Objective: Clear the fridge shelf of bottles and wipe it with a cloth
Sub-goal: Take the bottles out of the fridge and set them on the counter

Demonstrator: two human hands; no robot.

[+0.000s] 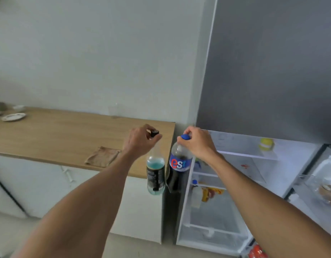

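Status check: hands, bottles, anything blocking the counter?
Left hand holds teal-liquid bottle by its cap. Right hand holds dark soda bottle by its cap. Both hang off the counter edge. Cloth lies nearby.

1. The wooden tabletop (pixel 58 138) has lots of bare room in the middle and at its right end.
2. A folded cloth (pixel 102 156) lies near the front edge, and a plate (pixel 13 116) sits far to the left.
3. The two hanging bottles, the clear bottle (pixel 155 174) and the cola bottle (pixel 179 164), fill the gap between tabletop and open fridge (pixel 235 183).
4. The upper fridge shelf (pixel 246 154) is mostly bare; a yellow thing (pixel 266 144) sits at the back.
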